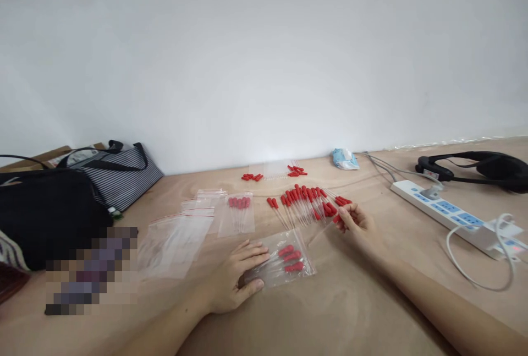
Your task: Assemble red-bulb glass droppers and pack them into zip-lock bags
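My left hand (243,268) lies with its fingers stretched out on the left end of a clear zip bag (275,278), pressing it to the table. Inside that bag are several droppers with red rubber bulbs (292,256). My right hand (355,220) pinches one dropper (324,233) by its red bulb, the clear tube slanting down to the left towards the bag's open-looking edge. Just behind it spreads a pile of loose droppers (303,196), bulbs pointing away from me. Another bag with several droppers (238,210) lies flat to the left of the pile.
Flat clear zip bags (177,240) overlap on the left. Behind the pile lie more red-bulbed droppers (297,170) by the wall. To the right are a power strip (449,214) with cables, a black headset (474,169) and a blue mask (345,159). Bags (49,213) stand at far left.
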A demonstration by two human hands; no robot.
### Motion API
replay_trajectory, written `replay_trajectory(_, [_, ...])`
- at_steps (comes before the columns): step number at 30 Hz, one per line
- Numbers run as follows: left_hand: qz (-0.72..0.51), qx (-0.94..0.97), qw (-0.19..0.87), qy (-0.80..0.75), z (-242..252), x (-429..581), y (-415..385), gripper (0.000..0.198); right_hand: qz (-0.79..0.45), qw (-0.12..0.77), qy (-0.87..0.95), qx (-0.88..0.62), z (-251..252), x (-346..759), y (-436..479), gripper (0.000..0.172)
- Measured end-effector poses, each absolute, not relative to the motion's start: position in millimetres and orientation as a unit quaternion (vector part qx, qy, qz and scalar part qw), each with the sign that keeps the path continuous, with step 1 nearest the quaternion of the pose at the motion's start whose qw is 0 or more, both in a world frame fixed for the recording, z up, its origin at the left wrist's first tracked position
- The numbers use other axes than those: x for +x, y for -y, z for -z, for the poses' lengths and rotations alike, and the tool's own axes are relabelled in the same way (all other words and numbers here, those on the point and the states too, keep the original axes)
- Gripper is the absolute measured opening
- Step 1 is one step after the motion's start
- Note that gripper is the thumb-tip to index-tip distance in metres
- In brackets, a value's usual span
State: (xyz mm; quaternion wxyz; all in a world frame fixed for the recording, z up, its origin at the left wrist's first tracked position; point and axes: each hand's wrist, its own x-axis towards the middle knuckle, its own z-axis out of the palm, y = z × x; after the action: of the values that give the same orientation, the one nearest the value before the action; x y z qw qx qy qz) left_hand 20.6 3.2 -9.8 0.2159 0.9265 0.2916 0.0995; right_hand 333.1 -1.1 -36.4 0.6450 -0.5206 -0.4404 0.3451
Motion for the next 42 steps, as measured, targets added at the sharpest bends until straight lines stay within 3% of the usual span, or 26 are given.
replay_trajectory(11, [-0.101,0.925,0.207,-0.303,10.9,22.0,-3.1,0.048,-0.478,0.644,0.366,-0.473,38.3,294.1,2.2,0.041])
replay_trajectory(24, [-0.116,0.921,0.206,-0.309,10.8,22.7,-1.9,0.052,-0.568,0.445,0.533,-0.442,42.0,262.9,-0.8,0.032])
replay_trajectory(28, [-0.094,0.927,0.206,-0.298,7.1,23.5,-1.5,0.051,-0.466,0.434,0.582,-0.505,42.5,264.1,-9.0,0.022])
replay_trajectory(32, [-0.074,0.930,0.204,-0.297,4.3,23.6,-0.8,0.047,-0.406,0.299,0.690,-0.520,22.4,282.5,-40.9,0.011])
replay_trajectory(33, [-0.070,0.930,0.204,-0.298,4.1,23.6,-0.7,0.046,-0.337,0.305,0.714,-0.533,15.7,288.3,-52.5,0.009])
replay_trajectory(35, [-0.064,0.930,0.202,-0.301,3.8,23.9,-0.7,0.046,-0.167,0.324,0.692,-0.623,5.0,297.6,-76.9,0.011])
replay_trajectory(37, [-0.064,0.930,0.202,-0.301,3.5,24.3,-0.8,0.045,-0.074,0.314,0.654,-0.684,0.9,301.9,-98.8,0.021])
replay_trajectory(42, [-0.063,0.929,0.208,-0.299,1.8,24.8,-0.4,0.042,-0.064,0.304,0.623,-0.718,10.9,298.0,-128.5,0.022])
